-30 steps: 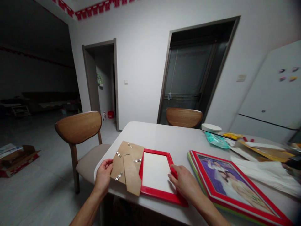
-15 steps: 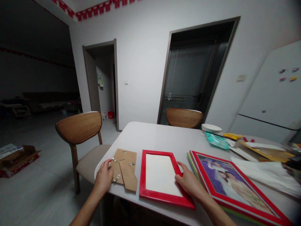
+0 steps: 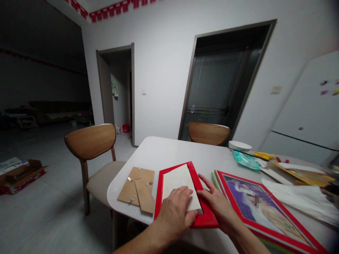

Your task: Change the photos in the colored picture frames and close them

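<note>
A red picture frame (image 3: 158,197) lies near the table's front edge, turned slightly, with a white sheet (image 3: 182,173) inside it. The sheet sits askew to the frame's opening, showing a dark gap along its right side. My left hand (image 3: 177,208) rests on the sheet, fingers stretched over it and thumb by its lower right corner. At the frame's right side, my right hand (image 3: 215,203) holds the edge with its thumb on top. To the left lies a brown backing board (image 3: 132,187) with metal clips and a stand leg.
On the right, a red-framed photo (image 3: 261,208) lies on a green-edged stack. Beyond are white paper (image 3: 299,199), a teal plastic packet (image 3: 246,159), a white bowl (image 3: 240,145) and yellow packaging. Wooden chairs (image 3: 91,143) stand left and behind the white table (image 3: 169,150).
My left hand has left the backing board and moved right onto the white sheet. The sheet has turned within the frame. My right hand stays at the frame's right side.
</note>
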A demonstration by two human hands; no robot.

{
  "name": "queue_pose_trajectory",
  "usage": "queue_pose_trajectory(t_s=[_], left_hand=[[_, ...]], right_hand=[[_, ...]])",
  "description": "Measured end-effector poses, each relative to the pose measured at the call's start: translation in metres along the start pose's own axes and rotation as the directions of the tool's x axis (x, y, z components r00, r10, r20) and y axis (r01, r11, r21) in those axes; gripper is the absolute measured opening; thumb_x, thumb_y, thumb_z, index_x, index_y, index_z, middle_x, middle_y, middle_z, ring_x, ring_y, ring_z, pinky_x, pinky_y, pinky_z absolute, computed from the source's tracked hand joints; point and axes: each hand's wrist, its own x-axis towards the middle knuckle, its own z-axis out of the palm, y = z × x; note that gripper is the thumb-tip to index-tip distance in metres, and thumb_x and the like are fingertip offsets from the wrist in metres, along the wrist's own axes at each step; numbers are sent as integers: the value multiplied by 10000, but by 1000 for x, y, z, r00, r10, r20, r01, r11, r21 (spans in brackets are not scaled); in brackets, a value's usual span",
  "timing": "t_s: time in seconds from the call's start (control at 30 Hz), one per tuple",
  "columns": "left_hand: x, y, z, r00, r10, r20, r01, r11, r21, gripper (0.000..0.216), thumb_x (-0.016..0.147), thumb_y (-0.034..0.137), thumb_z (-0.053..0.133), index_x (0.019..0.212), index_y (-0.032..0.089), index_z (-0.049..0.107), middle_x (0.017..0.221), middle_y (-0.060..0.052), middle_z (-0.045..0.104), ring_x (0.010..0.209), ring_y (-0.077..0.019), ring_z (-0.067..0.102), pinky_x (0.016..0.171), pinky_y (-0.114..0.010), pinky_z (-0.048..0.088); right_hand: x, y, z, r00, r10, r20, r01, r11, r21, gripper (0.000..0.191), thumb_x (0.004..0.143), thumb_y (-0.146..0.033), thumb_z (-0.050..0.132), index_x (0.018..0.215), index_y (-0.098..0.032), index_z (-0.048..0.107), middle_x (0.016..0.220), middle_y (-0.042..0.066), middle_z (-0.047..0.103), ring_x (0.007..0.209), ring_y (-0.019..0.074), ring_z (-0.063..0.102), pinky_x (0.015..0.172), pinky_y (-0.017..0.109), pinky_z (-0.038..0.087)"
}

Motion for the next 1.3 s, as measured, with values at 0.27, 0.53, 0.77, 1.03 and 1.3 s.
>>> queue_pose_trajectory(t_s=[0.27, 0.53, 0.77, 1.03, 1.3], left_hand=[[-6, -39, -45, 887, -225, -404, 192, 974, -123, 410, 725, 105, 404, 1129, 170, 394, 923, -70, 555, 823, -178, 546, 644, -266, 478], [-49, -89, -48, 830, -527, -181, 482, 842, -244, 298, 708, 178, 454, 1005, 167, 475, 885, -39, 606, 793, -175, 571, 705, -269, 435], [-53, -91, -43, 847, -507, -158, 516, 857, 13, 378, 705, 208, 453, 1082, 178, 463, 1003, -66, 569, 943, -204, 519, 810, -300, 381], [-55, -89, -43, 881, -439, -174, 453, 890, 48, 379, 743, 270, 435, 1100, 143, 441, 1056, -104, 539, 995, -218, 489, 854, -364, 380], [-48, -71, -38, 969, -235, 78, 201, 931, 304, 518, 644, 155, 472, 1160, 157, 425, 1267, -100, 388, 1181, -241, 304, 983, -439, 228]], right_hand=[[19, 21, -19, 993, -86, -86, 39, 892, -451, 611, 655, -234, 460, 1237, -146, 296, 617, -7, 570, 509, 130, 543, 509, 233, 411], [40, 61, -40, 969, -243, -43, 66, 425, -903, 521, 694, -218, 359, 1186, -50, 402, 1129, 167, 518, 993, 236, 511, 857, 320, 355], [42, 67, -44, 953, -302, -6, 96, 323, -942, 466, 707, -236, 366, 1122, -60, 480, 1073, 140, 565, 962, 219, 532, 857, 311, 367], [43, 73, -48, 938, -345, 34, 139, 284, -949, 420, 713, -249, 379, 1063, -70, 528, 1020, 134, 585, 940, 211, 532, 853, 307, 370], [43, 65, -11, 917, -396, 47, 267, 522, -810, 425, 695, -238, 425, 1092, -106, 495, 982, 120, 578, 811, 180, 557, 769, 309, 407]])
